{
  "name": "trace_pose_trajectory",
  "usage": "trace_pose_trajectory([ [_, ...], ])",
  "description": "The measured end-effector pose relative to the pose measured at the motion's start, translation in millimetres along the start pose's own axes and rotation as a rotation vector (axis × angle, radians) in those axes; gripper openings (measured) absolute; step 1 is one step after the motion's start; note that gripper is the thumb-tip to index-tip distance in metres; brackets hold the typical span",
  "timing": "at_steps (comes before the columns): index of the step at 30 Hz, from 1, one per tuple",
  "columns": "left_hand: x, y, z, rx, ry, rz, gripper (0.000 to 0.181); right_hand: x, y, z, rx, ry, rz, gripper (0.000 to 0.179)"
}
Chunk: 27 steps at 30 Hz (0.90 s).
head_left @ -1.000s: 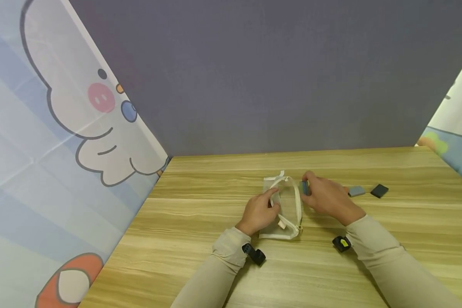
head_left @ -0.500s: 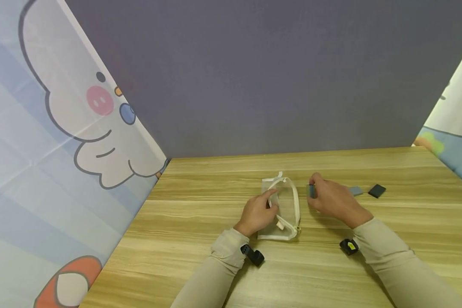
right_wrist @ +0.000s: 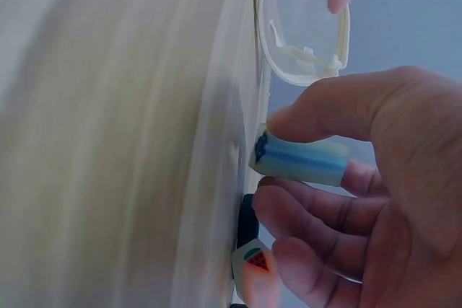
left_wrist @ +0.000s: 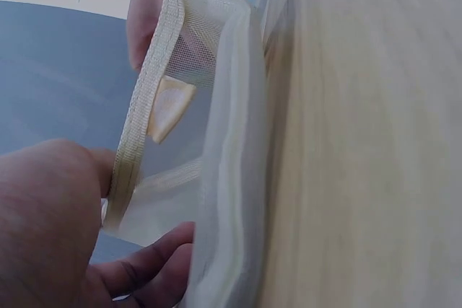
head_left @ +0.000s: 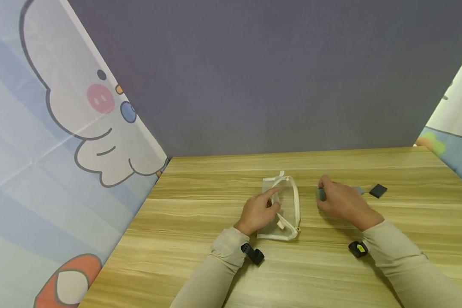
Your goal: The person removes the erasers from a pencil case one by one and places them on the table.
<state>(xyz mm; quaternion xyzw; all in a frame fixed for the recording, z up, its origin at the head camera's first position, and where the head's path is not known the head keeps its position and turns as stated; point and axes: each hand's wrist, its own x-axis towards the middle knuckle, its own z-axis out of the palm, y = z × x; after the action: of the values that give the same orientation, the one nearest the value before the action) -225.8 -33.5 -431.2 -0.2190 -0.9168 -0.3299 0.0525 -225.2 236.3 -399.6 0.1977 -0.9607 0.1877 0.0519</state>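
Note:
A see-through mesh zip pouch with cream edging lies on the wooden table, its mouth spread apart. My left hand grips the near edge of that mouth, thumb and fingers on either side of the zip band. To the right of the pouch, my right hand pinches a small pale block with a blue stripe between thumb and fingers, low over the table. Whether the block touches the table I cannot tell. Below it in the right wrist view sits another small block with a watermelon-like print.
Right of my right hand lie a grey flat piece, partly covered by the hand, and a black flat piece. A dark grey panel rises behind the table. A cartoon-printed sheet hangs at the left.
My right hand has moved right, away from the pouch, with the striped block still pinched. The left hand keeps its hold on the pouch in nearly the same place.

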Motion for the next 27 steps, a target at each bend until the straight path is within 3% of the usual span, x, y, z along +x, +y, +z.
trace_pose_trajectory([
  [11, 0.6, 0.4, -1.5, 0.019, 0.013, 0.052, 0.052, -3.0, 1.0, -2.5, -0.006, -0.017, 0.011, 0.038],
  [21, 0.4, -0.3, -2.2, 0.047, 0.037, 0.045, 0.053, -3.3, 5.8, -8.7, -0.016, -0.052, 0.035, 0.037],
  [27, -0.2, 0.2, -5.0, 0.012, 0.036, 0.017, 0.052, -3.5, 5.3, -12.8, -0.015, -0.076, 0.040, 0.040],
])
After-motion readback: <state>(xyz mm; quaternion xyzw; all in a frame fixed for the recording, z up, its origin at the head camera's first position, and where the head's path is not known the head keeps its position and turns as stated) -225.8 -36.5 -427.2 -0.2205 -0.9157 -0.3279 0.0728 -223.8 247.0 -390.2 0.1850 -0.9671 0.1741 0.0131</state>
